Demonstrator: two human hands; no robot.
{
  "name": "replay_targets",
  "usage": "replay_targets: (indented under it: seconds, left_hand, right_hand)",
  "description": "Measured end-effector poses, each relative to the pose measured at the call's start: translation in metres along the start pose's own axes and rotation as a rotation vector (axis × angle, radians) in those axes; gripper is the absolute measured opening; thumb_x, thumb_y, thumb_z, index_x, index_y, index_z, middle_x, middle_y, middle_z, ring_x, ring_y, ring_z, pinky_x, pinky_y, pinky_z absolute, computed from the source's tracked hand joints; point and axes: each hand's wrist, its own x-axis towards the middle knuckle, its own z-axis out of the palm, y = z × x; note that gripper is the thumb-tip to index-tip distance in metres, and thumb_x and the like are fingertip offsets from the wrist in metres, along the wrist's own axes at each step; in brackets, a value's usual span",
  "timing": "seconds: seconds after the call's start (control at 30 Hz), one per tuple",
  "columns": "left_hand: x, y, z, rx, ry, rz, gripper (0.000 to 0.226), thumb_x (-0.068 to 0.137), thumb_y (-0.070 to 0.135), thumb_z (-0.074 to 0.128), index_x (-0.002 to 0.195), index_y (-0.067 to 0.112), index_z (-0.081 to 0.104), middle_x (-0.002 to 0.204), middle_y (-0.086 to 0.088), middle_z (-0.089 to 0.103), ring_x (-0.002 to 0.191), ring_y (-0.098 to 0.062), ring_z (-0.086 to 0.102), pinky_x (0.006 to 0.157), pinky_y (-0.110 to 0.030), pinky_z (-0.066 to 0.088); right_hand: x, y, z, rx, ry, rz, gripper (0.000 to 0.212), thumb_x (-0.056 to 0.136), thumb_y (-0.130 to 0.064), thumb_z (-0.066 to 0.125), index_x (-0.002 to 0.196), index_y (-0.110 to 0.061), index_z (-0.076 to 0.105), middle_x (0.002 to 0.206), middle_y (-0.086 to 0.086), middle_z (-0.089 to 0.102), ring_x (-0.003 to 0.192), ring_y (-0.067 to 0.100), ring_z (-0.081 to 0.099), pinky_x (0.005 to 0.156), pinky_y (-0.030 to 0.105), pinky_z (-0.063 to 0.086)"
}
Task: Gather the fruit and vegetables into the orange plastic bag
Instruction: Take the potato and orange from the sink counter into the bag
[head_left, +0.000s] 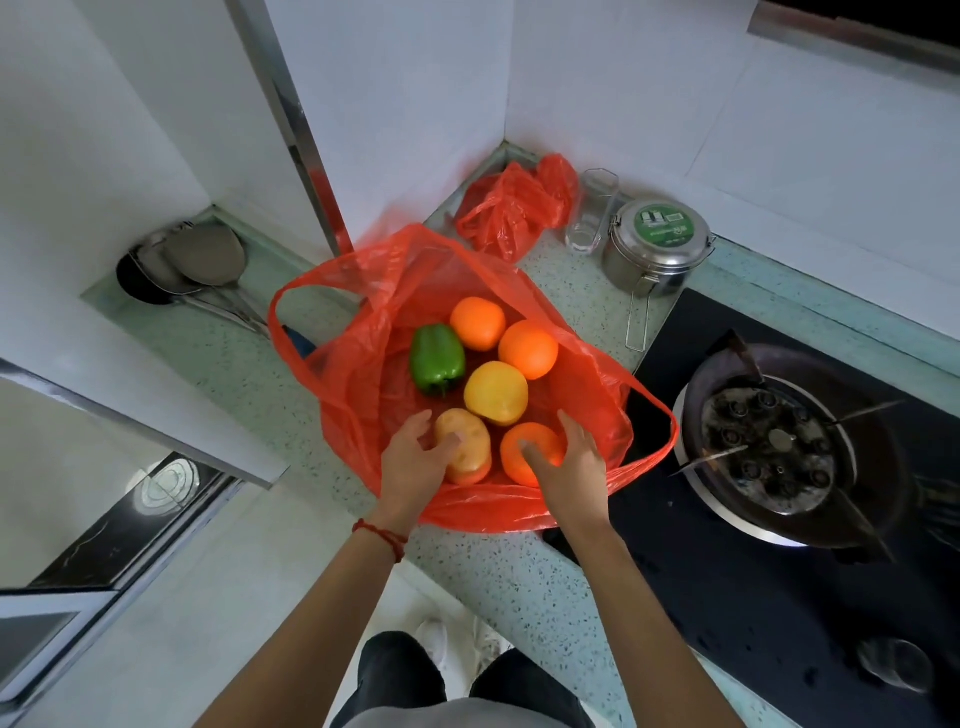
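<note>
The orange plastic bag lies open on the speckled counter, its handles spread to both sides. Inside it lie a green bell pepper, two oranges and a yellow fruit. At the bag's near edge my left hand rests with fingers around a tan potato. Beside it my right hand lies over an orange-coloured fruit or pepper, fingers curved on it. Both hands are inside the bag's mouth.
A second crumpled orange bag lies in the far corner, beside a clear glass container and a steel lidded pot. A gas burner on the black hob is at right. Metal ladles rest at left.
</note>
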Motion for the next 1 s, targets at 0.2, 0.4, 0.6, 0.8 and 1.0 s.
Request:
replay_targets:
  seconds: [0.2,0.4,0.6,0.8,1.0]
  left_hand:
    - [-0.011,0.014,-0.008,0.17,-0.071,0.324,0.046,0.085,0.024,0.059,0.128,0.012,0.05,0.133,-0.008,0.053,0.123,-0.019,0.048,0.1,-0.027,0.034]
    - [-0.01,0.005,-0.021,0.478,-0.212,0.706,0.049,0.087,0.025,0.058,0.13,0.005,0.046,0.132,-0.015,0.051,0.126,-0.028,0.043,0.105,-0.034,0.035]
    - [-0.015,-0.006,-0.03,0.755,-0.369,1.037,0.055,0.082,0.042,0.041,0.117,0.003,0.056,0.117,-0.016,0.062,0.112,-0.034,0.057,0.09,-0.045,0.05]
    - [-0.044,-0.011,-0.018,0.8,-0.51,1.247,0.048,0.08,0.029,0.064,0.119,0.001,0.055,0.118,-0.02,0.061,0.111,-0.039,0.056,0.094,-0.047,0.046]
    - [-0.102,-0.017,0.02,0.842,-0.722,1.397,0.05,0.078,0.03,0.058,0.117,-0.001,0.057,0.119,-0.023,0.061,0.111,-0.041,0.057,0.094,-0.052,0.046]
  right_hand:
    - [-0.02,-0.002,-0.008,-0.067,0.166,-0.102,0.055,0.088,-0.037,0.056,0.136,-0.015,0.04,0.141,0.007,0.043,0.13,0.022,0.041,0.103,0.034,0.037]
    - [-0.059,0.004,-0.002,-0.25,0.327,-0.068,0.055,0.089,-0.04,0.051,0.137,-0.015,0.038,0.144,0.006,0.039,0.135,0.021,0.034,0.098,0.038,0.042]
    - [-0.119,0.019,0.015,-0.264,0.488,0.142,0.056,0.09,-0.04,0.05,0.138,-0.013,0.037,0.148,0.008,0.036,0.139,0.021,0.026,0.105,0.037,0.036]
    - [-0.19,0.037,0.021,-0.257,0.639,0.335,0.056,0.092,-0.039,0.047,0.139,-0.012,0.035,0.149,0.009,0.033,0.139,0.023,0.028,0.106,0.039,0.036]
    - [-0.268,0.061,0.015,-0.21,0.812,0.516,0.056,0.092,-0.037,0.048,0.139,-0.011,0.035,0.148,0.011,0.035,0.137,0.026,0.03,0.108,0.038,0.032]
